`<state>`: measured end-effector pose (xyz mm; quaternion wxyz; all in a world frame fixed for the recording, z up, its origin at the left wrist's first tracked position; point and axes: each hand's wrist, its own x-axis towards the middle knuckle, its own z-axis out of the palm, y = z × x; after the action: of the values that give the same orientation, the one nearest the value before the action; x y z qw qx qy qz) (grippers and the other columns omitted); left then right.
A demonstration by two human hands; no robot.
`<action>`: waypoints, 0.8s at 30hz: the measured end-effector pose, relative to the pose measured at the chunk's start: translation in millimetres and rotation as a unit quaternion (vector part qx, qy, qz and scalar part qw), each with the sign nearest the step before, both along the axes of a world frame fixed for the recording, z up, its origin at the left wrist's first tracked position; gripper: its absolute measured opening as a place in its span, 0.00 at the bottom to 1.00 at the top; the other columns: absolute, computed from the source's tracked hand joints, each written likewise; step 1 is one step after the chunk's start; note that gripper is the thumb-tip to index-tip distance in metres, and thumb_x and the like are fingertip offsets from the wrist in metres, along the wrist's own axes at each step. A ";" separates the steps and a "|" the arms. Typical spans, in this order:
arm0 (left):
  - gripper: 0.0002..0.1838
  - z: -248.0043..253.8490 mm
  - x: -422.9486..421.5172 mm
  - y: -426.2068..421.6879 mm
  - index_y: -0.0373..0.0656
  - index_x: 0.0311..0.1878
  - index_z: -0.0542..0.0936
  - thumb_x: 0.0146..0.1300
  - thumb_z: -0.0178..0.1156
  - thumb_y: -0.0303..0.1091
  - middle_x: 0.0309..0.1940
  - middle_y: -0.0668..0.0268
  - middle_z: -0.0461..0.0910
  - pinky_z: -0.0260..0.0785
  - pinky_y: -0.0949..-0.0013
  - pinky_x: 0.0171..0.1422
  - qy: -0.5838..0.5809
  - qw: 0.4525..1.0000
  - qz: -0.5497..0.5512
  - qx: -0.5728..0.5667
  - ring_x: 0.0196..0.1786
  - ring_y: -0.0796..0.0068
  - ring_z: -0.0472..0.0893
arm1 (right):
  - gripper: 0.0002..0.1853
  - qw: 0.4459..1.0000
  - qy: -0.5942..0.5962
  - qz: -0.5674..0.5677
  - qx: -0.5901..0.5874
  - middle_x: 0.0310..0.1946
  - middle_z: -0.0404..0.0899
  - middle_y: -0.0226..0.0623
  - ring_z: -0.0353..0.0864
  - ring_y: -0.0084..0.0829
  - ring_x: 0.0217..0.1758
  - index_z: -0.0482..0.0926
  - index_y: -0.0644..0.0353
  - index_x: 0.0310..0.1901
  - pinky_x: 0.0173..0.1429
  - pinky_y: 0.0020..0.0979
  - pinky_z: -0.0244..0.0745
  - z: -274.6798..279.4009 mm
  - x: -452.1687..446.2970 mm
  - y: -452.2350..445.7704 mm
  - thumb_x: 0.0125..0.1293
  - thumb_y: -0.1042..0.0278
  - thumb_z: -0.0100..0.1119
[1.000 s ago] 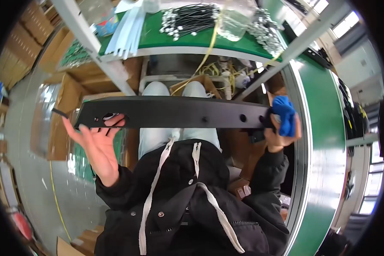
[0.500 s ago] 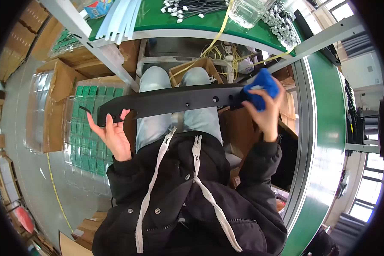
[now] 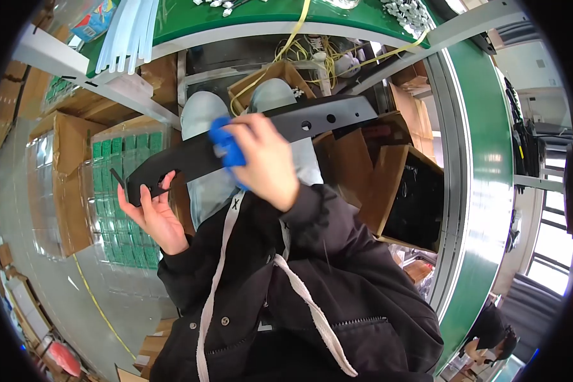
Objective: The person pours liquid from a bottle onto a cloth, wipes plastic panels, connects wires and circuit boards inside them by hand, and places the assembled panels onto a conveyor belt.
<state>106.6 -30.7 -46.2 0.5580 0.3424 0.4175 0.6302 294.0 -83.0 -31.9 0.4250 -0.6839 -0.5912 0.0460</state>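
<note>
A long, flat black panel (image 3: pixel 280 122) with several round holes lies slantwise above my lap, its right end raised. My left hand (image 3: pixel 154 216) grips the panel's lower left end, fingers curled around its edge by a cut-out. My right hand (image 3: pixel 264 156) is closed on a crumpled blue cloth (image 3: pixel 226 145), which presses against the panel left of its middle. The hand hides part of the panel, and motion smears the cloth slightly.
Ahead, a green workbench (image 3: pixel 235 14) carries pale tubes (image 3: pixel 128 35) and white-tipped cables (image 3: pixel 404 16). Plastic trays of green boards (image 3: pixel 124 197) stand at the left. An open cardboard box (image 3: pixel 395 184) sits at right. A yellow strap (image 3: pixel 293 38) hangs from the bench. Another person (image 3: pixel 490 334) is far right.
My right hand has slid the blue cloth leftward along the panel from its right end to left of the middle. The panel's right end has tilted up, and the view has shifted.
</note>
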 end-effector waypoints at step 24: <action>0.24 -40.7 -43.4 -17.2 0.48 0.69 0.56 0.73 0.36 0.44 0.62 0.61 0.65 0.58 0.64 0.67 -0.106 0.991 -0.068 -0.053 0.64 0.66 0.66 | 0.24 0.974 0.083 0.211 0.025 0.39 0.70 0.41 0.72 0.45 0.44 0.69 0.61 0.44 0.44 0.40 0.73 -1.2 -140.0 61.0 0.40 0.74 0.64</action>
<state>63.1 -47.9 -86.9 0.6584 0.2710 0.3646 0.6001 154.0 -22.0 -33.1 0.4699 -0.5268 -0.6860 0.1764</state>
